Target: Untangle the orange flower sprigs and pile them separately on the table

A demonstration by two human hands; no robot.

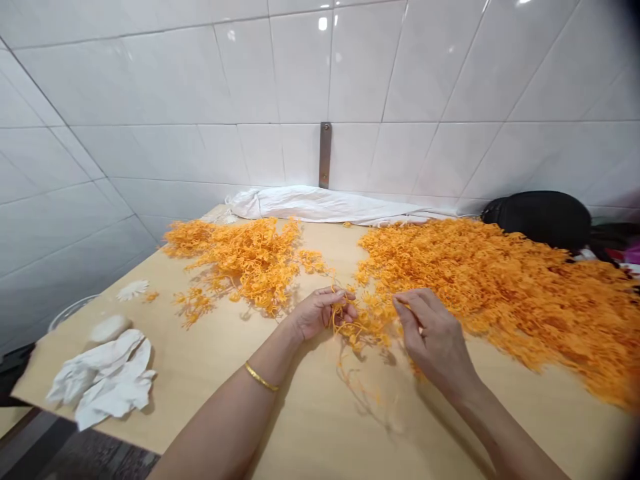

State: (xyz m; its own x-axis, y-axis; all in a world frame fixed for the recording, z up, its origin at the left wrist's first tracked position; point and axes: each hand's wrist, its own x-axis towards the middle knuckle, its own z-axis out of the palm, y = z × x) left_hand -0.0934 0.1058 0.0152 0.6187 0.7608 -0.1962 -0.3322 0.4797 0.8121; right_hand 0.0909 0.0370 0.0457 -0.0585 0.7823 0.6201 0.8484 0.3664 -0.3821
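Note:
My left hand (320,311), with a gold bangle on its wrist, is closed in a pinch on a thin orange plastic flower sprig (357,323) just above the wooden table (310,413). My right hand (433,337) is beside it, fingers curled and pinching the same tangle of orange sprigs. A big heap of orange plastic flowers (500,287) spreads over the table to the right. A smaller pile of orange flowers (245,260) lies to the left.
White crumpled cloths (107,383) and a white lump (110,327) lie at the table's left edge, with a white flower (133,289) beyond. A white bag (320,203) lies along the tiled wall. A black bag (543,217) sits at the back right.

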